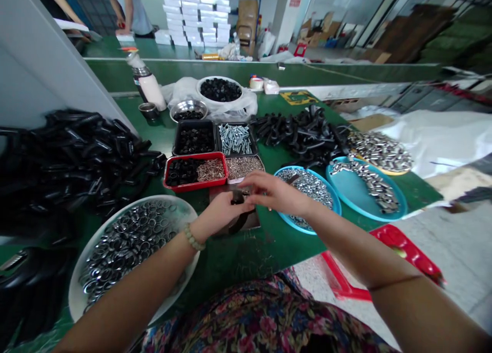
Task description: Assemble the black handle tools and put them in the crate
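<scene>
Head view: the left hand (220, 213) has a closed grip on a small black part (237, 197), held above the green table (269, 255). The right hand (275, 191) is pinched at the same part; whether it grips the part cannot be told. Nearby are a white plate (165, 198) of metal rings, a red tray (192, 185) of black pieces and metal clips, and a blue plate (303, 175) of metal nuts.

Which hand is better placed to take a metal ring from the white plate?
Left, probably: the left hand sits beside the white plate, forearm across its rim; the right hand is farther off, by the blue tray.
</scene>
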{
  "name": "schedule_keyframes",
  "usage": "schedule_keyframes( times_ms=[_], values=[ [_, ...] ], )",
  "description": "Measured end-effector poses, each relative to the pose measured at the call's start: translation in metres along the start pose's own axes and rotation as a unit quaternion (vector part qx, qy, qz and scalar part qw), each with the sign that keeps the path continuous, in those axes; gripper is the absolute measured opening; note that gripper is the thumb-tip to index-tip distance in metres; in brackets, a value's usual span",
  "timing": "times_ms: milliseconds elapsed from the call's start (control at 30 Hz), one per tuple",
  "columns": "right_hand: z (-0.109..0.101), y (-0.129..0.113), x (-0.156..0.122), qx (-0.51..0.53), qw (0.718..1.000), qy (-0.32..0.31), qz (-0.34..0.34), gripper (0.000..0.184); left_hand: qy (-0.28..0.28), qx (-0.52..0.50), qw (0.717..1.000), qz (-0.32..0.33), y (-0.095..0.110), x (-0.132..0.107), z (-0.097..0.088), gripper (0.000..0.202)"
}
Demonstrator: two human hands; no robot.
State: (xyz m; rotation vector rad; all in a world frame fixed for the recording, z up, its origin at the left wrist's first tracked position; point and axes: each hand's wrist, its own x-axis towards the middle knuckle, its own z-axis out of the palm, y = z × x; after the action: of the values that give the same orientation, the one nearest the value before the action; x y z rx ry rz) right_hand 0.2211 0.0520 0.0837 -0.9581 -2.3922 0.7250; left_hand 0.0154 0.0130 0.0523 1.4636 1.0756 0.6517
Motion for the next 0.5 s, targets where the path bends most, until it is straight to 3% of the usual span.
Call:
schedule_keyframes(
  times_ms=[33,100,133,167,267,400,500],
  values=[
    [-0.014,0.021,0.001,-0.042,0.998,0.045,0.030,0.028,0.010,-0.035,0.999,0.000,0.004,-0.001,-0.002,0.030],
    [-0.043,0.075,-0.004,-0.201,0.951,0.166,0.167,0.025,0.044,-0.073,0.996,0.005,0.009,-0.006,-0.009,0.028],
    [-0.057,0.103,-0.009,-0.276,0.913,0.179,0.242,0.027,0.057,-0.067,0.996,0.001,0.011,-0.010,-0.013,0.026],
    [-0.069,0.130,-0.014,-0.328,0.887,0.154,0.287,0.028,0.065,-0.048,0.997,-0.003,0.012,-0.014,-0.016,0.025],
    [-0.094,0.185,-0.030,-0.333,0.884,0.133,0.299,0.021,0.079,0.051,0.996,0.011,0.015,-0.023,-0.024,0.022],
    [-0.108,0.200,-0.031,-0.286,0.911,0.165,0.248,0.012,0.131,0.155,0.977,0.071,0.017,-0.028,-0.022,0.020],
    [-0.102,0.180,-0.021,-0.233,0.912,0.275,0.195,0.028,0.162,0.191,0.962,0.112,0.015,-0.029,-0.017,0.021]
  ],
)
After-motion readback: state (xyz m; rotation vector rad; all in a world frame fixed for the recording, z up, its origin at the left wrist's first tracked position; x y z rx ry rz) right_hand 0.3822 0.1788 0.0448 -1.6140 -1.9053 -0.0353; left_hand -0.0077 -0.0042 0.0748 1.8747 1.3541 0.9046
